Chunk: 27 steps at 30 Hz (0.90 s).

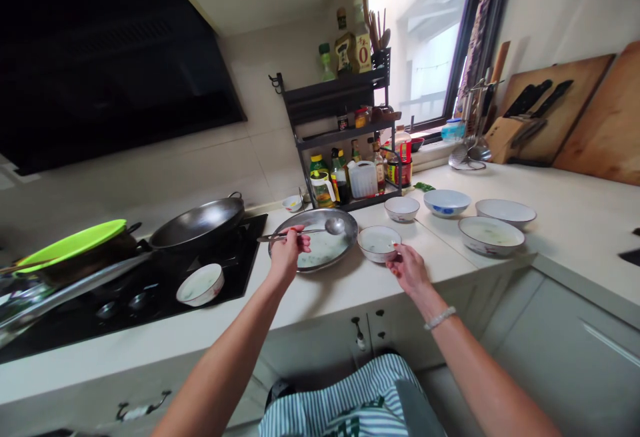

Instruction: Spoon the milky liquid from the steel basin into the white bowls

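Note:
My left hand (pixel 289 250) is closed round the handle of a metal ladle (pixel 335 225). The ladle's bowl hangs over the far side of a wide metal basin (pixel 353 240), which holds a pale liquid with dark green bits. At the basin's right stands a patterned bowl (pixel 379 255) with pale liquid in it. My right hand (pixel 407 267) grips the right side of that bowl by its rim, thumb and fingers pressed together. The bowl seems to rest on the counter or just above it; I cannot tell which.
Several more bowls stand at right, among them a blue-patterned bowl (pixel 447 203) and a filled bowl (pixel 491 235). Another filled bowl (pixel 201 285) sits at the hob's edge, near a wok (pixel 197 223) and a green colander (pixel 75 245). Behind are a spice rack (pixel 335 87) and knife block (pixel 507 137).

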### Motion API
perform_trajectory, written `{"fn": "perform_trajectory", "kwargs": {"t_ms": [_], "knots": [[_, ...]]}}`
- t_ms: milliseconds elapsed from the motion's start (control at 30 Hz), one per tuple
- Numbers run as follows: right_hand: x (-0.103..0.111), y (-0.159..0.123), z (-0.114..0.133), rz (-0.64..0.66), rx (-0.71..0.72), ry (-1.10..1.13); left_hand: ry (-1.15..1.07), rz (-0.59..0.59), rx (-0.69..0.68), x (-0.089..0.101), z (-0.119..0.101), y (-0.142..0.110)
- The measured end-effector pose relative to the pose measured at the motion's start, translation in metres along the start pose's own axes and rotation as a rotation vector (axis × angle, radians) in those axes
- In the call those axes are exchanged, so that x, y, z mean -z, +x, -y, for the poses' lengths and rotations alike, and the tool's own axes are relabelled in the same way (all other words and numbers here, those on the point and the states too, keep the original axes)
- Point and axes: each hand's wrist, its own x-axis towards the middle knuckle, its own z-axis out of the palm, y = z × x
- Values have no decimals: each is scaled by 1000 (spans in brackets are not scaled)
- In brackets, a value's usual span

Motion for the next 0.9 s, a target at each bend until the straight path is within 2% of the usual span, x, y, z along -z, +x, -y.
{"fn": "perform_trajectory", "kwargs": {"t_ms": [167, 400, 700, 900], "knots": [[-1, -2, 2, -4, 2, 7, 230, 3, -55, 26, 8, 1], [-1, -1, 1, -6, -1, -3, 433, 68, -66, 37, 13, -5], [1, 1, -1, -10, 11, 16, 154, -113, 45, 41, 10, 7], [1, 1, -1, 0, 18, 1, 82, -175, 117, 43, 6, 11]]}}
